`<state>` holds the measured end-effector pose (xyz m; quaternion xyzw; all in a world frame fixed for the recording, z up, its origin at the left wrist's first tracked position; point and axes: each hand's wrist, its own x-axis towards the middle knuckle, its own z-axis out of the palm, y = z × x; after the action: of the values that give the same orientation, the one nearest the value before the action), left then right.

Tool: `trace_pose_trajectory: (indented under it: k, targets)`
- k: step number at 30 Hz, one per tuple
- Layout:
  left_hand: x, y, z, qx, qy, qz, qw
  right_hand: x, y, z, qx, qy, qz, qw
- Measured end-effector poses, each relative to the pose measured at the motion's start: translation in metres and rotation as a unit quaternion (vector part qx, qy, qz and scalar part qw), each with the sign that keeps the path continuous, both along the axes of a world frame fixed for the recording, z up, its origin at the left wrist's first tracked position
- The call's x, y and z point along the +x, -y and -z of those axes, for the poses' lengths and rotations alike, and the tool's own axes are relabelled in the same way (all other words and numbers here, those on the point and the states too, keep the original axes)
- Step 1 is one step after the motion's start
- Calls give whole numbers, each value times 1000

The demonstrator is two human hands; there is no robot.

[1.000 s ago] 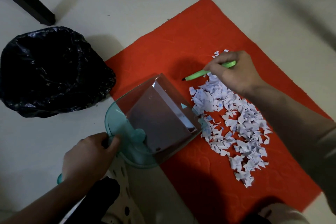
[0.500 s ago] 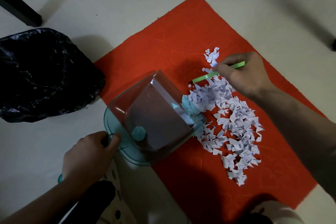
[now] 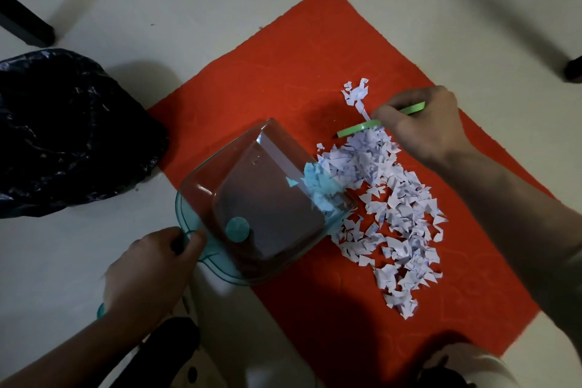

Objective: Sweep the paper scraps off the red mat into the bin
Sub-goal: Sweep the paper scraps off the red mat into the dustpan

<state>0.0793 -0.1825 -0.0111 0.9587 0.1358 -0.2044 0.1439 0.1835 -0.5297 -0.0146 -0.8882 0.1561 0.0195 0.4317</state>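
Paper scraps point(image 3: 400, 214) lie in a loose heap on the right half of the red mat point(image 3: 283, 79); a few sit inside the mouth of the clear teal dustpan point(image 3: 252, 198), whose lip rests on the mat against the heap's left edge; the left hand point(image 3: 148, 274) grips the dustpan's handle, fingers curled round it; the right hand point(image 3: 422, 126) pinches a thin green stick point(image 3: 352, 130) at the heap's far end; the bin point(image 3: 63, 135), lined with a black bag, stands on the tiled floor point(image 3: 157, 9) left of the mat.
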Motion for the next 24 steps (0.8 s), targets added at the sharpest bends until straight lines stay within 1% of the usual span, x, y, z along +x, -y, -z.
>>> trace_pose_trajectory:
  k: [3, 5, 10, 12, 19, 22, 24]
  targets:
    - [1, 2, 1, -5, -3, 0, 1000, 4, 3, 0, -13, 32, 29, 999]
    - [1, 3, 2, -3, -7, 0, 1000, 6, 1, 4, -29, 36, 33, 998]
    - [0, 2, 3, -1, -15, 4, 1000, -2, 3, 1, -37, -8, 4, 999]
    - [0, 2, 3, 1, -8, 2, 1000, -2, 8, -6, -28, -20, 19, 999]
    - [3, 8, -2, -14, -3, -2, 1000, 16, 4, -19, -21, 63, 65, 996]
    - [3, 9, -3, -16, -9, -6, 1000, 35, 0, -10, -21, 71, 67, 995]
    - [3, 10, -4, -15, -10, -10, 1000, 46, -1, -2, -20, 61, 68, 996]
